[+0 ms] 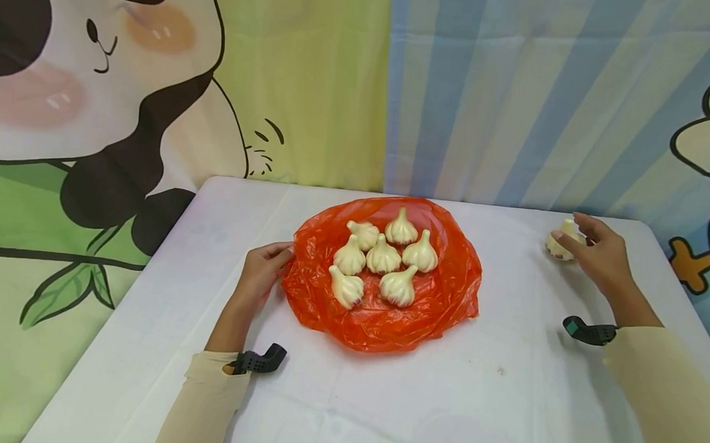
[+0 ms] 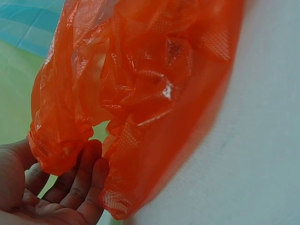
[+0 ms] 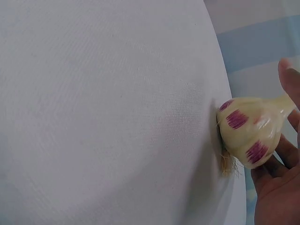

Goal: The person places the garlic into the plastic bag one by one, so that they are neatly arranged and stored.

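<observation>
A crumpled red plastic bag (image 1: 380,323) lies spread on the table, with several white garlic bulbs (image 1: 383,255) on it. At its left edge my left hand (image 1: 262,270) holds the plastic; in the left wrist view the edge (image 2: 58,150) runs between thumb and fingers. Far to the right, a single garlic bulb (image 3: 251,131) with purple patches and dry roots stands at the table. My right hand (image 1: 606,251) is around it, thumb and fingers loosely spread, one fingertip raised near the stem in the right wrist view.
The white table (image 1: 345,408) ends at a back edge just behind the bag. Behind it hangs a printed curtain (image 1: 494,95) with a panda and stripes. Small crumbs (image 1: 500,371) lie right of the bag. Each wrist wears a black band (image 1: 260,360).
</observation>
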`<state>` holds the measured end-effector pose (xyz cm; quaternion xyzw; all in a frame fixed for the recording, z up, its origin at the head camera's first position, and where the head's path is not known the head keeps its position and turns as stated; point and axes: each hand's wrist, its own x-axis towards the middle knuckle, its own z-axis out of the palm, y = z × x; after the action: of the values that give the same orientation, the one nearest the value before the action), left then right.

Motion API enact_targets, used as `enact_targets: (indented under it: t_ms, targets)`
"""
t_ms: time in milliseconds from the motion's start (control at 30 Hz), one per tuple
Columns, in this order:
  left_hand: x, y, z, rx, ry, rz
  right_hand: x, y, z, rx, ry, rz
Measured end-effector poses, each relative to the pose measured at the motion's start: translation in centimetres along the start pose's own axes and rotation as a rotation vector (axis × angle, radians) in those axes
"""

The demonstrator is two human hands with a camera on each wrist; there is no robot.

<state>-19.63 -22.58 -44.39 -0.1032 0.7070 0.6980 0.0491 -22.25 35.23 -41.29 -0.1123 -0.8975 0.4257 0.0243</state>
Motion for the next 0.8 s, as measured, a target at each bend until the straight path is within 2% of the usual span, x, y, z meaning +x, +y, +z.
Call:
enact_targets:
  t_ms: [467,800]
  targets:
    - [0.0,0.0,0.1,0.021,-0.005,0.013,-0.1,-0.3,-0.1,-0.085,0.03,0.054]
    - [0.2,-0.1,0.1,0.0,0.001,0.008,-0.4,-1.1,0.0,-0.099,0.057,0.017]
